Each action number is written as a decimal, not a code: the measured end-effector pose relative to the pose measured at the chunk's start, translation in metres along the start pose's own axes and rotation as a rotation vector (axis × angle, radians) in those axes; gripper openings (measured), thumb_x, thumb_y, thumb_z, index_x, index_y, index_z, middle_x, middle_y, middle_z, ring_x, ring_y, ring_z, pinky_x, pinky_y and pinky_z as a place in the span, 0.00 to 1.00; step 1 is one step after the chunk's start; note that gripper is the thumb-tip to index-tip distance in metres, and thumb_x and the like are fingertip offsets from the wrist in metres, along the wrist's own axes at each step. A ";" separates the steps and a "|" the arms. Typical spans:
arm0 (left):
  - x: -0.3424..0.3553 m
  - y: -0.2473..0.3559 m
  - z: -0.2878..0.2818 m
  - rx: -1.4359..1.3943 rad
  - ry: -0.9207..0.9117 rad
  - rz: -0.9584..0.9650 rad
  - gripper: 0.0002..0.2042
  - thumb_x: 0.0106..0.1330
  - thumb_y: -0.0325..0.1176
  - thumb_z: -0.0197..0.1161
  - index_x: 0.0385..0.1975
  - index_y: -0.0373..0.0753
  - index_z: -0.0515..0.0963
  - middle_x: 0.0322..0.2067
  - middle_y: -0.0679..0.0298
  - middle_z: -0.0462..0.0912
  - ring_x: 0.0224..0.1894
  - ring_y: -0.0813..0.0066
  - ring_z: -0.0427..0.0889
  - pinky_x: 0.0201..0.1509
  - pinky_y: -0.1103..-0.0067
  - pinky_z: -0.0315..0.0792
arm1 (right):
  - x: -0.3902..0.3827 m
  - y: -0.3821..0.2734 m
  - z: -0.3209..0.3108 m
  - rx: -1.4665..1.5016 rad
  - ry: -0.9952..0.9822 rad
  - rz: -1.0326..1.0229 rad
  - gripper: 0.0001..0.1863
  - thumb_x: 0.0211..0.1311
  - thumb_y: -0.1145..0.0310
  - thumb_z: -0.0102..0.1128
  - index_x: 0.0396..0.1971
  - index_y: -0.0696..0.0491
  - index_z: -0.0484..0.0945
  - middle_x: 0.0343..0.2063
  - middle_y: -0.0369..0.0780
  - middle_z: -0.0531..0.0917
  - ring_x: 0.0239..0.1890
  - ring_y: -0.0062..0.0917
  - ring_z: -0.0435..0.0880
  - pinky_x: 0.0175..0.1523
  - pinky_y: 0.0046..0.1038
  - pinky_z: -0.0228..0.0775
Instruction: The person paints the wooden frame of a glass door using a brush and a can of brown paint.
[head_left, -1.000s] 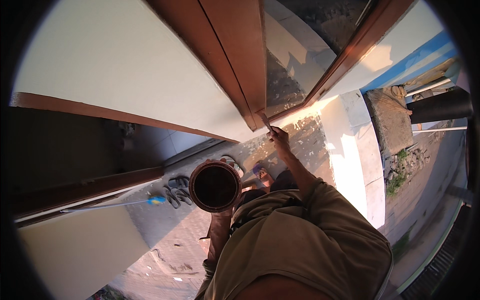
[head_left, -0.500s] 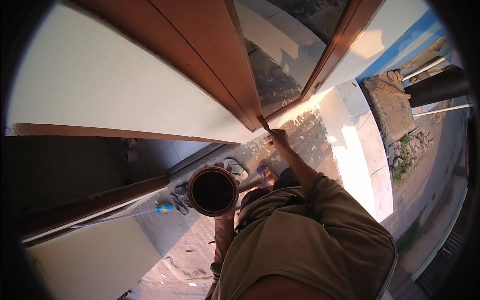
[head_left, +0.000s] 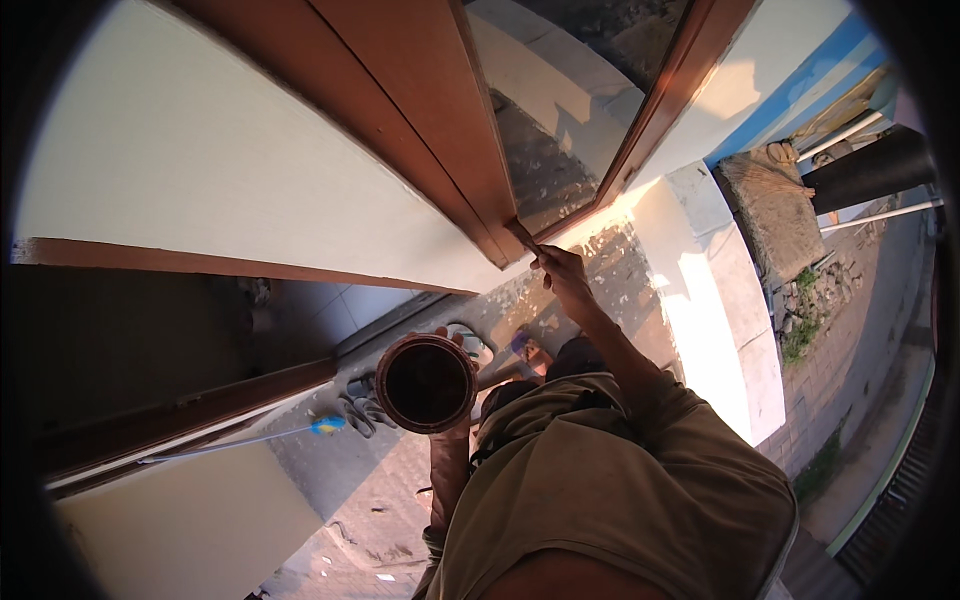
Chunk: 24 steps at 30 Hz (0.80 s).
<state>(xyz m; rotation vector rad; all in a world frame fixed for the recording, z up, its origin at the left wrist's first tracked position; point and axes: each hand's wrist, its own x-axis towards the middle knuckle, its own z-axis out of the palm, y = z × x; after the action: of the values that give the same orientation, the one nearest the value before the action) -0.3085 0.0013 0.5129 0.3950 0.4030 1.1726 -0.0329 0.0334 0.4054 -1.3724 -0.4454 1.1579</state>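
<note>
A round can of dark brown paint (head_left: 424,385) is gripped in my left hand (head_left: 450,430), held low in front of my body, with fingers curled round its rim. My right hand (head_left: 558,268) has its fingers closed on a paintbrush (head_left: 520,233). The brush head touches the lower end of the reddish-brown wooden frame (head_left: 423,120) beside the glass pane (head_left: 560,110). A pale wall panel (head_left: 230,140) lies left of the frame.
A dark doorway (head_left: 150,330) opens at the left. Slippers (head_left: 360,405) and a blue-headed long handle (head_left: 325,425) lie on the floor by my feet. At the right are a pale step (head_left: 730,370), a concrete slab (head_left: 760,215), pipes (head_left: 880,215) and rubble (head_left: 825,300).
Since a second ago the view has shifted, and the frame now appears farther left. My right hand and brush have moved slightly up the picture, still at the frame's lower end.
</note>
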 end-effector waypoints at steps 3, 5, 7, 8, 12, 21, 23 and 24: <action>0.001 0.000 0.001 -0.018 0.076 -0.012 0.37 0.72 0.64 0.54 0.76 0.53 0.59 0.73 0.46 0.61 0.72 0.42 0.66 0.60 0.50 0.81 | -0.013 -0.027 0.006 0.060 -0.049 -0.027 0.17 0.76 0.64 0.58 0.56 0.59 0.82 0.33 0.35 0.87 0.18 0.11 0.73 0.24 0.16 0.63; 0.002 -0.001 0.001 -0.014 0.067 -0.025 0.37 0.72 0.64 0.54 0.75 0.52 0.60 0.72 0.46 0.62 0.72 0.43 0.67 0.58 0.53 0.83 | -0.023 -0.048 0.011 0.088 -0.070 -0.047 0.18 0.76 0.64 0.59 0.56 0.59 0.81 0.33 0.35 0.87 0.18 0.11 0.72 0.24 0.15 0.62; 0.003 -0.003 0.005 0.001 0.069 -0.026 0.36 0.72 0.64 0.54 0.75 0.52 0.60 0.72 0.46 0.63 0.71 0.44 0.68 0.57 0.55 0.83 | -0.031 -0.068 0.017 0.109 -0.069 -0.075 0.19 0.76 0.63 0.60 0.58 0.59 0.81 0.34 0.35 0.87 0.19 0.10 0.71 0.24 0.15 0.61; 0.003 -0.005 0.007 0.020 0.076 -0.028 0.36 0.72 0.64 0.54 0.75 0.53 0.60 0.71 0.47 0.64 0.71 0.45 0.68 0.55 0.56 0.84 | -0.035 -0.078 0.019 0.105 -0.067 -0.077 0.19 0.76 0.63 0.60 0.58 0.59 0.81 0.34 0.35 0.87 0.19 0.10 0.71 0.24 0.15 0.61; 0.002 -0.004 -0.004 0.098 -0.043 -0.005 0.31 0.78 0.57 0.48 0.76 0.50 0.59 0.74 0.47 0.60 0.73 0.44 0.65 0.65 0.47 0.75 | -0.062 -0.115 0.024 0.097 -0.130 -0.170 0.20 0.76 0.63 0.60 0.61 0.58 0.79 0.38 0.35 0.86 0.24 0.10 0.72 0.29 0.15 0.63; 0.004 -0.006 -0.006 -0.029 -0.095 -0.025 0.31 0.78 0.57 0.48 0.76 0.49 0.59 0.73 0.49 0.62 0.72 0.46 0.67 0.66 0.52 0.77 | -0.009 -0.012 0.021 -0.018 -0.100 -0.199 0.20 0.78 0.63 0.57 0.63 0.54 0.77 0.38 0.33 0.86 0.27 0.11 0.77 0.30 0.16 0.65; 0.002 -0.001 -0.002 -0.136 -0.131 -0.027 0.31 0.78 0.57 0.48 0.75 0.48 0.61 0.73 0.49 0.64 0.72 0.46 0.67 0.66 0.51 0.76 | -0.008 -0.001 0.028 -0.121 -0.028 -0.090 0.17 0.78 0.70 0.52 0.60 0.59 0.78 0.34 0.38 0.86 0.24 0.15 0.79 0.29 0.20 0.75; 0.002 -0.002 0.004 -0.142 -0.131 -0.029 0.31 0.78 0.57 0.48 0.75 0.48 0.61 0.73 0.49 0.64 0.72 0.46 0.67 0.66 0.51 0.76 | -0.007 0.010 0.022 -0.126 -0.025 -0.090 0.17 0.78 0.70 0.52 0.60 0.59 0.78 0.34 0.38 0.86 0.24 0.15 0.79 0.29 0.20 0.75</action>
<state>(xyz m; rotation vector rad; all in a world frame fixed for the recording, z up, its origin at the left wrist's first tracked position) -0.3041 0.0025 0.5146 0.3389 0.2093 1.1326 -0.0577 0.0371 0.4034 -1.4329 -0.6008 1.0889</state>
